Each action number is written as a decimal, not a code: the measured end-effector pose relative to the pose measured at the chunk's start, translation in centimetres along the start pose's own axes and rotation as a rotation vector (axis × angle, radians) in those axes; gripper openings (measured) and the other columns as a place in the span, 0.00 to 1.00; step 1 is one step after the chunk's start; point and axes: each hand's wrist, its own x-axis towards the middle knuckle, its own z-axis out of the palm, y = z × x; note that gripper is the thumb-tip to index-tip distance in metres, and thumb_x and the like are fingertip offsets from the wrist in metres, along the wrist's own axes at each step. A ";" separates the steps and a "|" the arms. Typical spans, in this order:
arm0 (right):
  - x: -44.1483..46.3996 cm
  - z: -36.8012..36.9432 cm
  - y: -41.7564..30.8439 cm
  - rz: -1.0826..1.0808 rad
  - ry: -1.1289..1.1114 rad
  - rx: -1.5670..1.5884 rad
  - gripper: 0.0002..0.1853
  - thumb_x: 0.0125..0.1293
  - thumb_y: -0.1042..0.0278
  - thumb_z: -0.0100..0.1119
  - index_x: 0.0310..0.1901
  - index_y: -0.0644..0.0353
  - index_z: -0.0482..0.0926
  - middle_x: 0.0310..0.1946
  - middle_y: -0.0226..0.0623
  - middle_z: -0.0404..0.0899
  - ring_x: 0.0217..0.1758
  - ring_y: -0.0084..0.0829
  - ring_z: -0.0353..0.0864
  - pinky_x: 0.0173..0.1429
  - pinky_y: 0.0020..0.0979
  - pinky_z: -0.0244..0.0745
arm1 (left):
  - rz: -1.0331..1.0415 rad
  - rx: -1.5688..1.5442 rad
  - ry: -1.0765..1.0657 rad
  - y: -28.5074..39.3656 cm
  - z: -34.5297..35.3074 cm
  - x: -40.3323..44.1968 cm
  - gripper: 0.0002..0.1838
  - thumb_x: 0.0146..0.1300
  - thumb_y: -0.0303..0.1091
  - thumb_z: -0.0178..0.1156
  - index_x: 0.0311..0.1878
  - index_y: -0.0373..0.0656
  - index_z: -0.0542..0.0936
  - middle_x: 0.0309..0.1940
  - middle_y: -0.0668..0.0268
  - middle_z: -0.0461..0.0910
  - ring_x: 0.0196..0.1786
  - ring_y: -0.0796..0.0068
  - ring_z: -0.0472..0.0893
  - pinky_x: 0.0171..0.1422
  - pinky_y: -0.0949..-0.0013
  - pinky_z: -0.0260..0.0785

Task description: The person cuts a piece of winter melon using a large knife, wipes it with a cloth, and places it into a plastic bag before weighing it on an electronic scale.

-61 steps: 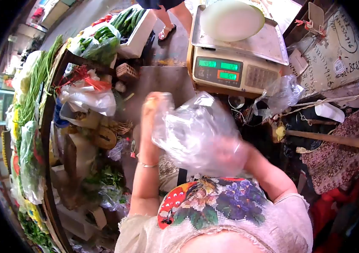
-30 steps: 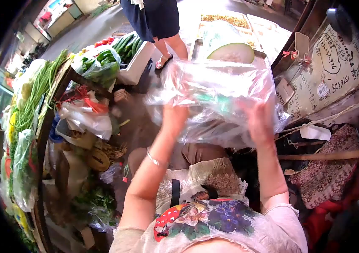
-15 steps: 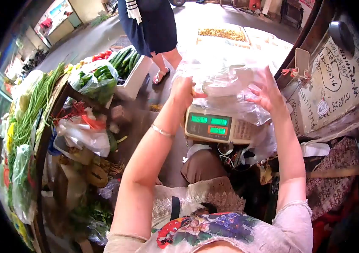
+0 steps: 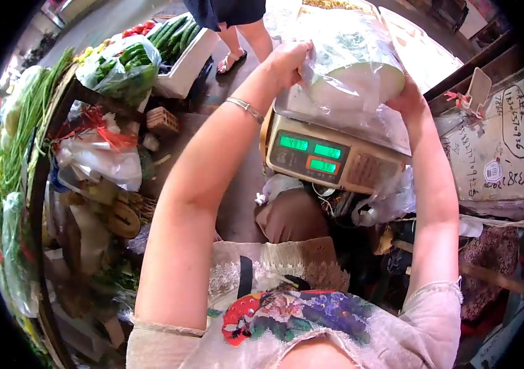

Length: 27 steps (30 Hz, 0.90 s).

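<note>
A digital scale (image 4: 365, 167) with lit green displays stands in front of me. On its pan is a large cut piece of winter melon (image 4: 336, 95), pale inside with a light green rind, partly covered by a clear plastic bag (image 4: 349, 46). My left hand (image 4: 291, 61) is closed, pinching the bag's left edge above the pan. At the melon's right side, my right hand (image 4: 406, 97) grips its rind through or beside the plastic; its fingertips are hidden behind the melon.
A person (image 4: 231, 18) in dark shorts stands beyond the scale. Cucumbers (image 4: 174, 35) and bagged green peppers (image 4: 129, 64) lie to the left, near long beans (image 4: 22, 117). A board with handwriting (image 4: 489, 147) is at the right. Pale trays (image 4: 419, 46) stand behind.
The melon piece shows more clearly inside the bag now. My left hand has moved up with the bag's edge, and my right hand has gone from spread fingers to the melon's side.
</note>
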 end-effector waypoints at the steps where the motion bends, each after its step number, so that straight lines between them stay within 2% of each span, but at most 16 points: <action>1: 0.0 0.1 0.2 -0.033 -0.020 0.019 0.28 0.74 0.45 0.47 0.64 0.59 0.71 0.58 0.42 0.77 0.58 0.39 0.77 0.63 0.47 0.74 | 0.009 -0.040 0.041 -0.1 0.2 0.1 0.18 0.73 0.38 0.47 0.59 0.37 0.70 0.51 0.54 0.77 0.54 0.56 0.78 0.37 0.50 0.78; 2: 0.1 0.1 0.4 -0.066 -0.042 0.039 0.28 0.74 0.47 0.48 0.65 0.60 0.70 0.60 0.43 0.75 0.59 0.40 0.77 0.63 0.50 0.73 | -0.001 -0.079 0.047 -0.1 0.4 0.1 0.16 0.73 0.36 0.48 0.58 0.38 0.70 0.50 0.54 0.76 0.54 0.60 0.79 0.41 0.55 0.78; 3: 0.3 0.3 0.4 -0.054 -0.047 0.082 0.26 0.74 0.49 0.48 0.64 0.59 0.72 0.58 0.40 0.78 0.59 0.36 0.77 0.65 0.45 0.73 | 0.003 -0.079 0.046 -0.2 0.4 0.0 0.16 0.73 0.36 0.48 0.58 0.38 0.70 0.50 0.54 0.76 0.54 0.60 0.79 0.41 0.55 0.78; 5: 0.2 1.6 0.8 -0.052 -0.062 0.114 0.23 0.75 0.50 0.47 0.62 0.57 0.74 0.55 0.37 0.80 0.58 0.32 0.78 0.67 0.39 0.73 | 0.136 -0.037 -0.017 -0.4 0.5 -0.3 0.15 0.73 0.34 0.47 0.58 0.38 0.69 0.51 0.55 0.76 0.54 0.62 0.78 0.50 0.57 0.77; 6: -0.6 2.4 1.4 -0.184 -0.083 0.097 0.24 0.75 0.52 0.49 0.65 0.58 0.71 0.59 0.39 0.77 0.61 0.37 0.76 0.68 0.42 0.72 | 0.206 -0.114 0.007 -0.8 0.9 -0.6 0.16 0.72 0.32 0.46 0.59 0.36 0.69 0.53 0.55 0.76 0.54 0.64 0.79 0.54 0.59 0.77; 9: 1.0 5.1 0.6 -0.212 -0.072 0.078 0.22 0.75 0.54 0.50 0.64 0.56 0.72 0.58 0.35 0.78 0.59 0.30 0.78 0.63 0.35 0.77 | 0.275 -0.210 -0.029 0.4 2.5 -3.2 0.18 0.72 0.29 0.45 0.62 0.35 0.69 0.56 0.55 0.76 0.55 0.68 0.79 0.59 0.64 0.75; 11: 0.6 7.6 0.7 -0.367 0.301 -0.121 0.26 0.73 0.49 0.54 0.64 0.56 0.72 0.57 0.34 0.78 0.58 0.30 0.78 0.61 0.35 0.77 | 0.316 -0.140 -0.045 2.2 3.0 -3.9 0.19 0.71 0.29 0.46 0.62 0.36 0.70 0.56 0.57 0.76 0.55 0.70 0.78 0.60 0.64 0.74; 13: 1.1 8.8 -0.4 -0.265 0.343 -0.141 0.31 0.68 0.43 0.58 0.64 0.57 0.72 0.56 0.34 0.79 0.56 0.29 0.78 0.60 0.34 0.76 | 0.355 -0.072 -0.069 3.1 3.6 -4.0 0.19 0.71 0.29 0.46 0.63 0.37 0.71 0.55 0.58 0.77 0.56 0.71 0.78 0.61 0.65 0.73; 15: 2.2 7.0 -1.7 -0.246 0.388 -0.297 0.36 0.64 0.39 0.62 0.65 0.57 0.71 0.57 0.35 0.78 0.57 0.29 0.77 0.60 0.33 0.75 | 0.554 -0.087 -0.066 4.0 4.2 -4.0 0.18 0.70 0.30 0.49 0.61 0.38 0.73 0.51 0.63 0.79 0.50 0.73 0.80 0.53 0.69 0.74; 16: 2.1 8.5 -2.0 -0.294 0.408 -0.347 0.38 0.64 0.38 0.62 0.67 0.58 0.69 0.59 0.36 0.76 0.60 0.30 0.75 0.65 0.32 0.69 | 0.603 -0.128 -0.059 4.6 4.5 -4.2 0.18 0.70 0.31 0.50 0.61 0.39 0.74 0.49 0.65 0.80 0.46 0.75 0.80 0.49 0.72 0.74; 19: 3.1 7.8 -2.9 -0.447 0.471 -0.436 0.41 0.63 0.38 0.62 0.69 0.60 0.66 0.60 0.36 0.76 0.62 0.32 0.72 0.70 0.31 0.64 | 0.549 -0.023 0.018 5.5 4.5 -3.0 0.17 0.72 0.35 0.50 0.60 0.41 0.74 0.48 0.66 0.79 0.47 0.75 0.79 0.50 0.73 0.72; 20: 3.0 8.0 -3.2 -0.484 0.434 -0.479 0.43 0.63 0.40 0.63 0.70 0.63 0.63 0.62 0.38 0.74 0.65 0.33 0.70 0.72 0.31 0.60 | 0.645 -0.030 -0.055 5.5 4.5 -3.2 0.22 0.73 0.39 0.51 0.67 0.44 0.71 0.45 0.66 0.80 0.46 0.78 0.76 0.50 0.74 0.69; 21: 3.0 8.4 -3.6 -0.488 0.435 -0.478 0.43 0.63 0.40 0.63 0.70 0.63 0.63 0.62 0.38 0.74 0.65 0.33 0.70 0.72 0.31 0.60 | 0.645 -0.027 -0.059 5.2 4.9 -3.3 0.22 0.73 0.39 0.51 0.67 0.44 0.71 0.45 0.66 0.80 0.46 0.78 0.76 0.50 0.74 0.69; 23: 3.3 9.3 -4.3 -0.557 0.199 -0.480 0.43 0.62 0.42 0.64 0.70 0.64 0.63 0.62 0.39 0.75 0.66 0.31 0.70 0.72 0.30 0.61 | 0.914 0.180 -0.060 4.8 5.8 -3.4 0.28 0.73 0.41 0.51 0.74 0.47 0.64 0.44 0.66 0.80 0.45 0.80 0.74 0.51 0.76 0.68; 25: 3.1 8.8 -4.7 -0.572 0.188 -0.494 0.40 0.62 0.45 0.64 0.68 0.65 0.66 0.61 0.41 0.77 0.64 0.29 0.72 0.71 0.29 0.62 | 1.047 0.537 0.081 5.5 5.6 -4.0 0.30 0.73 0.43 0.51 0.76 0.50 0.60 0.46 0.66 0.79 0.45 0.80 0.73 0.54 0.77 0.66; 27: 2.8 9.9 -5.4 -0.491 0.185 -0.588 0.36 0.62 0.48 0.63 0.65 0.65 0.70 0.56 0.41 0.80 0.62 0.28 0.75 0.70 0.28 0.64 | 0.693 0.383 -0.069 7.1 6.0 -4.7 0.31 0.74 0.44 0.52 0.77 0.52 0.58 0.54 0.71 0.76 0.50 0.84 0.72 0.52 0.80 0.66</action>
